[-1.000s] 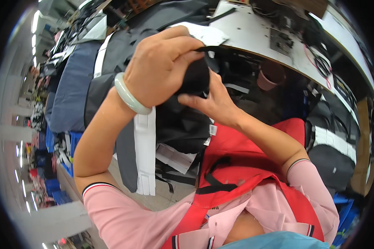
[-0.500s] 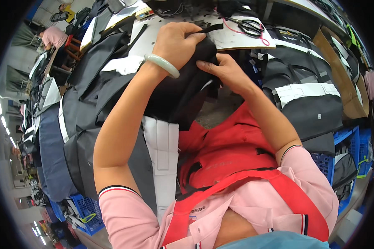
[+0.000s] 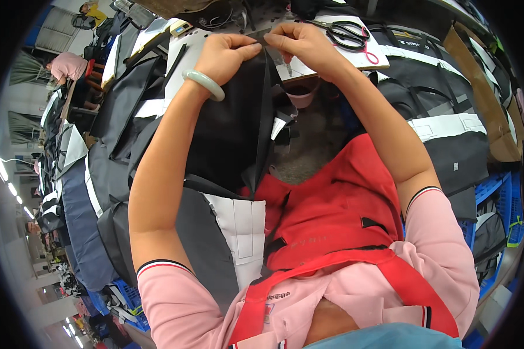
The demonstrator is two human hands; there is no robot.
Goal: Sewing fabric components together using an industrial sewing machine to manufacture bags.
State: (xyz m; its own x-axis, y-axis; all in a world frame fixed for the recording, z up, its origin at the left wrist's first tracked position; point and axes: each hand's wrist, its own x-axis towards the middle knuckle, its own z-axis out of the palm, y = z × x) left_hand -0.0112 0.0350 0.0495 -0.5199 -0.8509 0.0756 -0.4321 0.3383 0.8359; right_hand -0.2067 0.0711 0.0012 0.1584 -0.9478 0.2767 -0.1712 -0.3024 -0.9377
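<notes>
My left hand (image 3: 228,57) is closed in a pinch at the upper edge of a large black fabric piece (image 3: 224,131). Just right of it, my right hand (image 3: 305,47) pinches near the same upper corner, the two sets of fingertips almost meeting. From there the fabric hangs down over the table's near edge toward my lap, with a folded edge running down its right side. A pale bangle (image 3: 204,85) circles my left wrist. Exactly what lies between the right fingertips is too small to see.
Black-handled scissors (image 3: 349,36) with a pink cord lie on the white worktop (image 3: 370,49). A pink bin (image 3: 301,98) stands below. Stacked dark fabric panels (image 3: 448,154) lie to the right beside a cardboard box (image 3: 489,110). More panels (image 3: 78,221) drape at left; a person (image 3: 70,67) sits beyond.
The right hand has moved up and left to the fabric's upper edge, close to the left hand. The left hand has shifted slightly left, and the fabric now hangs more stretched.
</notes>
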